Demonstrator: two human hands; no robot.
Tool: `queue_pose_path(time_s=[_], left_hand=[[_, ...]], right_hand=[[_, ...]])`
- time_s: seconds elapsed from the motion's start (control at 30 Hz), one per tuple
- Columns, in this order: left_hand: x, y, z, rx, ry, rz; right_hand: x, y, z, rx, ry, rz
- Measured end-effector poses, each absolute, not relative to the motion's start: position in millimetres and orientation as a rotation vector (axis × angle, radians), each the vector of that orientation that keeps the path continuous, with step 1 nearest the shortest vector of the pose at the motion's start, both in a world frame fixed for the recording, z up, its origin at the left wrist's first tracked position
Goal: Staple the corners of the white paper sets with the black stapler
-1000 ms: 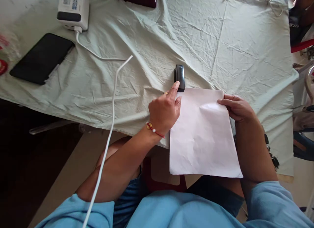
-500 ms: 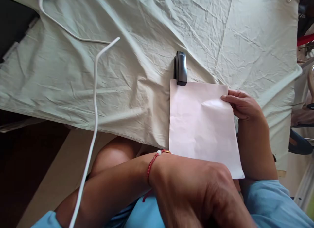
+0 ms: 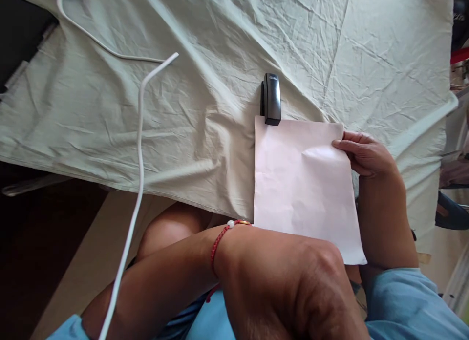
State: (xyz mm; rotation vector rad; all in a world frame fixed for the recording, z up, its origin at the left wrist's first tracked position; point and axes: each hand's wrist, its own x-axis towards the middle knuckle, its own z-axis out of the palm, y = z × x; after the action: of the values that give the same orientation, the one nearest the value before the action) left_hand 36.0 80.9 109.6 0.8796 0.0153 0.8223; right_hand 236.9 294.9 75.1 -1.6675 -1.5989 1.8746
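My right hand (image 3: 364, 152) pinched the far right edge of the white paper (image 3: 302, 183), fingers closed over it. The sheet lay long axis toward me, its far end on the green cloth (image 3: 205, 125), its near end hanging off the table edge. The black stapler (image 3: 271, 99) sat straight beyond the sheet's far left corner, touching or clamping it (I couldn't tell which), well left of my gripping fingers. My left hand (image 3: 289, 286) hovered close under the camera, near the paper's near edge; whether it was open or shut I couldn't tell. A white cable (image 3: 139, 149) ran well off to the left.
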Motion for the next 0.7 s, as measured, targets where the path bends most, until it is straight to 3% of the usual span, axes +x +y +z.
queue_pose_path(time_s=[0.27,0.7], left_hand=[[31.4,89.5,100.3,0.923,-0.281,0.715],[32.8,97.9,115.8,0.932,-0.178,0.652]], right_hand=[[233.8,292.1,79.8,-1.667,-1.62,1.885],[241.9,298.6,74.1,-1.76,-1.607,1.833]])
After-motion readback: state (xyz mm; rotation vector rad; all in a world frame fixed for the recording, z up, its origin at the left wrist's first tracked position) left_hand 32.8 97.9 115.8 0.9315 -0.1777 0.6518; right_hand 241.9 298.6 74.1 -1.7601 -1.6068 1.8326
